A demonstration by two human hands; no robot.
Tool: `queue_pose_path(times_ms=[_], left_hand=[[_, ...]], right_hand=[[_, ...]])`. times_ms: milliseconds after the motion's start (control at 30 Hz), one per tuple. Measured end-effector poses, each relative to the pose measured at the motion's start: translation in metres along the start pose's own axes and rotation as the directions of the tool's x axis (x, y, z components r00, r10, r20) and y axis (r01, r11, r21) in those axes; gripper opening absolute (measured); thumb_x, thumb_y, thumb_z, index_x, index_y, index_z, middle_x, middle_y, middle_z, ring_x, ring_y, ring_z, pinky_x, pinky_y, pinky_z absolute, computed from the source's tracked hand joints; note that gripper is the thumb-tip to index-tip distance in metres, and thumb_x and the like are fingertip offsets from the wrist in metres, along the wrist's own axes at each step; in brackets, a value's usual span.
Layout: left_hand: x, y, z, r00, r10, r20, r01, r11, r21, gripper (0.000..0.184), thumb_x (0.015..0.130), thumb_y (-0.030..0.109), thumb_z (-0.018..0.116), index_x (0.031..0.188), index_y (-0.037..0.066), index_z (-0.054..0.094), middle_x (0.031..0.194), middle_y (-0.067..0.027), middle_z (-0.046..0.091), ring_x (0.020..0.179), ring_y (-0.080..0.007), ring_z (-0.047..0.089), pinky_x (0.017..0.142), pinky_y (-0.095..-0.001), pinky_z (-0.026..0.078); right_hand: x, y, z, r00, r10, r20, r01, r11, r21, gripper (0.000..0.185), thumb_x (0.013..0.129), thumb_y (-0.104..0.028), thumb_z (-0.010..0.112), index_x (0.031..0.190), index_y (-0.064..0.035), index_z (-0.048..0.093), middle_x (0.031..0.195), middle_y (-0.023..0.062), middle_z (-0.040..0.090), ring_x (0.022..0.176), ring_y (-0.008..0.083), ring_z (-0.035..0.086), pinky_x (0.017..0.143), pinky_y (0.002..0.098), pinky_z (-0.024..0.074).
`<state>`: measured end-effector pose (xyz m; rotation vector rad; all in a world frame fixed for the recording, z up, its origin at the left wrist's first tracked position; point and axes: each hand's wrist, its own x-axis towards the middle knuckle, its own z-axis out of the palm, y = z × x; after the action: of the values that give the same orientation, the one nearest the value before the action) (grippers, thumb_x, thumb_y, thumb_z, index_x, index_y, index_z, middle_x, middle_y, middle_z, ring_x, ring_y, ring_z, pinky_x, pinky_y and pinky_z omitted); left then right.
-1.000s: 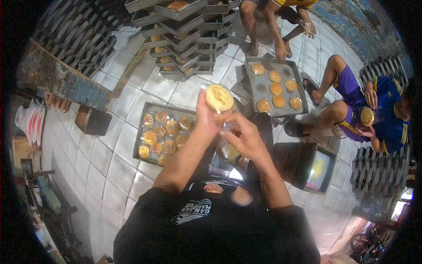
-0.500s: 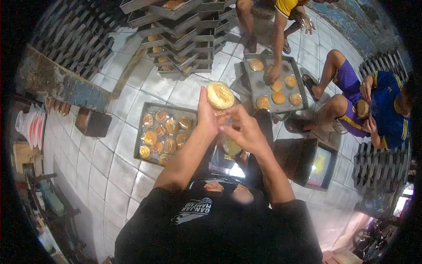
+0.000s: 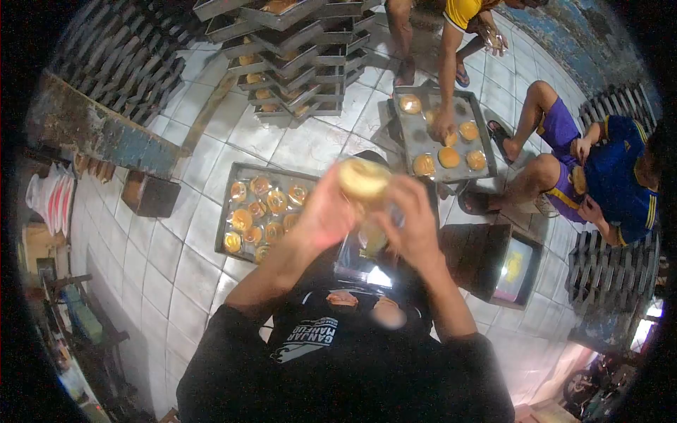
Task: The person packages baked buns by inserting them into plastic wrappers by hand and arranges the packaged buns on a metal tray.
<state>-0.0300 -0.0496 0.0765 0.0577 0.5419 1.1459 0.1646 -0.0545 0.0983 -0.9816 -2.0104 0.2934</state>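
Note:
A round golden bun sits in my left hand, held up over my lap and smeared by motion. The fingers of my left hand are wrapped around its side. My right hand is by the bun's right and lower edge, its fingers bent and blurred. Whether those fingers grip the bun or its wrapping cannot be made out. Below both hands, shiny clear plastic with yellow print lies on my lap. Left of my hands, a dark tray on the floor holds several wrapped buns.
Ahead, a co-worker's hand reaches into another tray of buns. A seated person in blue holds a bun at the right. Stacked trays stand ahead; a dark box is to my right, a tin to my left.
My hands and the bun have moved down and a little toward me, and the bun has tilted. Ahead, the co-worker's hand in the tray has shifted slightly.

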Motion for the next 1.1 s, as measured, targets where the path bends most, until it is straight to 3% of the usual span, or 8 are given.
queue_pose_path(times_ms=[100,167,233,400,633,700,767,1100], left_hand=[[0.005,-0.002,-0.019,0.999,-0.048,0.009,0.047,0.998,0.045,0.052,0.109,0.046,0.039,0.136,0.005,0.055,0.130,-0.0125,0.063,0.123,-0.0263,0.059,0.108,-0.0439,0.048],[0.012,0.003,-0.017,0.938,0.346,0.004,-0.265,0.710,0.652,0.050,0.110,0.041,0.040,0.140,0.003,0.053,0.128,-0.0104,0.065,0.120,-0.0236,0.061,0.108,-0.0408,0.047],[0.019,0.000,-0.022,0.992,0.123,0.042,-0.126,0.841,0.526,0.045,0.110,0.035,0.042,0.132,0.002,0.062,0.120,-0.0092,0.068,0.107,-0.0193,0.067,0.099,-0.0305,0.052],[0.038,-0.006,-0.025,0.697,0.633,0.337,-0.585,0.230,0.778,0.031,0.108,0.021,0.052,0.101,-0.001,0.072,0.097,-0.0044,0.068,0.089,-0.0090,0.060,0.081,-0.0247,0.048],[0.032,0.010,-0.004,0.806,0.592,-0.005,-0.387,0.534,0.752,0.026,0.105,0.019,0.056,0.091,0.000,0.067,0.083,-0.0036,0.068,0.074,-0.0101,0.059,0.073,-0.0240,0.049],[0.036,0.014,-0.009,0.812,0.582,-0.043,-0.390,0.596,0.702,0.025,0.103,0.018,0.058,0.088,0.001,0.067,0.093,-0.0059,0.068,0.083,-0.0123,0.061,0.078,-0.0249,0.049],[0.024,0.015,-0.024,0.542,0.776,0.321,-0.491,-0.017,0.871,0.021,0.101,0.016,0.061,0.087,0.001,0.067,0.108,-0.0095,0.067,0.098,-0.0151,0.061,0.085,-0.0278,0.048],[0.015,-0.018,-0.076,0.881,0.467,-0.073,-0.267,0.621,0.737,0.017,0.095,0.010,0.065,0.088,-0.004,0.071,0.102,-0.0090,0.071,0.081,-0.0086,0.062,0.075,-0.0221,0.048]], right_hand=[[0.002,-0.011,0.000,0.992,-0.123,0.023,0.121,0.991,0.048,0.025,0.082,-0.010,0.078,0.103,-0.0030,0.067,0.099,0.0154,0.066,0.089,0.0360,0.066,0.077,0.0368,0.0557],[0.005,0.007,0.008,0.947,0.293,0.128,-0.309,0.943,0.123,0.019,0.088,-0.010,0.073,0.105,-0.0009,0.067,0.102,0.0168,0.067,0.088,0.0357,0.067,0.076,0.0384,0.0553],[0.017,0.012,0.011,0.895,0.419,0.157,-0.443,0.877,0.184,0.017,0.094,-0.013,0.069,0.104,0.0004,0.067,0.098,0.0173,0.067,0.086,0.0346,0.068,0.076,0.0394,0.0543],[0.023,0.023,0.017,0.936,0.344,0.076,-0.351,0.929,0.114,0.014,0.096,-0.012,0.065,0.097,0.0017,0.067,0.085,0.0168,0.065,0.078,0.0323,0.066,0.070,0.0370,0.0512],[0.042,0.030,0.014,0.923,0.385,0.024,-0.383,0.909,0.163,0.023,0.096,-0.020,0.068,0.083,-0.0007,0.066,0.070,0.0077,0.059,0.060,0.0182,0.055,0.059,0.0312,0.0428],[0.053,0.057,0.012,0.607,0.694,0.387,-0.748,0.335,0.573,0.025,0.099,-0.024,0.066,0.082,-0.0053,0.067,0.069,-0.0049,0.055,0.059,0.0056,0.044,0.055,0.0246,0.0342],[0.040,0.050,0.006,0.649,0.648,0.399,-0.725,0.366,0.584,0.026,0.101,-0.026,0.065,0.081,-0.0092,0.067,0.070,-0.0117,0.049,0.061,0.0004,0.037,0.053,0.0222,0.0276],[-0.071,0.020,0.043,0.557,0.794,0.241,-0.735,0.337,0.588,0.040,0.102,-0.028,0.060,0.131,0.0002,0.057,0.104,0.0067,0.067,0.082,0.0101,0.060,0.069,0.0269,0.0498]])
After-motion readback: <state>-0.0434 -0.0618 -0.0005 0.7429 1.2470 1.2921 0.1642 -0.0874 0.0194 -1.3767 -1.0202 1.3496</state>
